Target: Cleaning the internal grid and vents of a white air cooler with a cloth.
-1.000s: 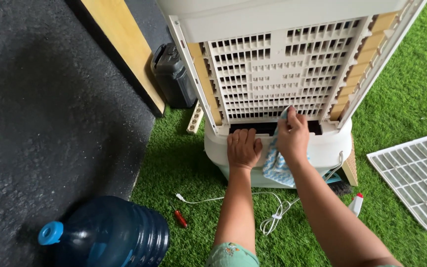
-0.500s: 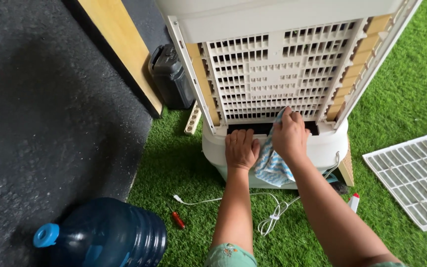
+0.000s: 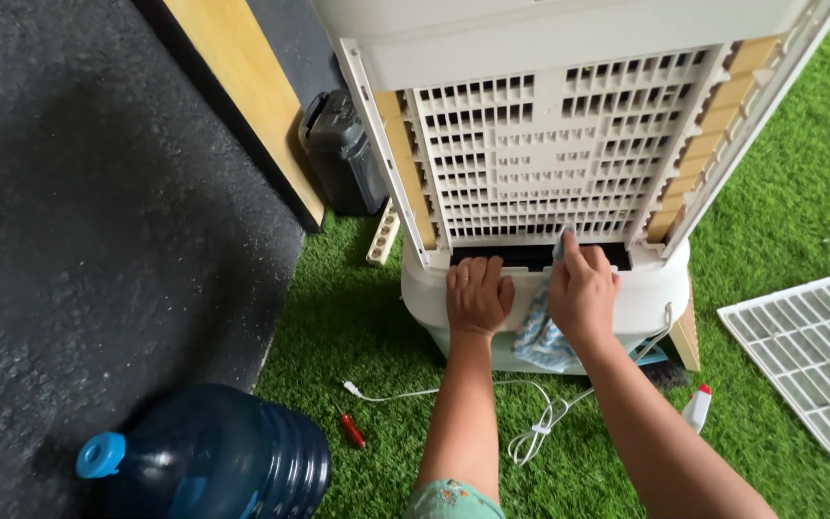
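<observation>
A white air cooler [image 3: 569, 115] stands on green artificial grass with its back cover off, showing a slatted grille [image 3: 540, 163] and a dark slot [image 3: 530, 256] at the base. My left hand [image 3: 477, 293] rests flat on the rim of the lower tank [image 3: 646, 298], fingers at the slot's edge. My right hand [image 3: 583, 288] presses a light blue cloth [image 3: 540, 336] against the slot's rim, and the cloth hangs down below the palm.
A large blue water bottle [image 3: 213, 461] lies at lower left. A red screwdriver [image 3: 350, 428], a white power cord [image 3: 530, 432] and a small white bottle with red cap [image 3: 696, 408] lie on the grass. The removed white grille panel [image 3: 809, 356] lies right. A dark case [image 3: 343, 149] stands behind.
My right hand with the cloth has slid along the slot edge, and the cloth hangs lower under the palm. The left hand stays on the rim.
</observation>
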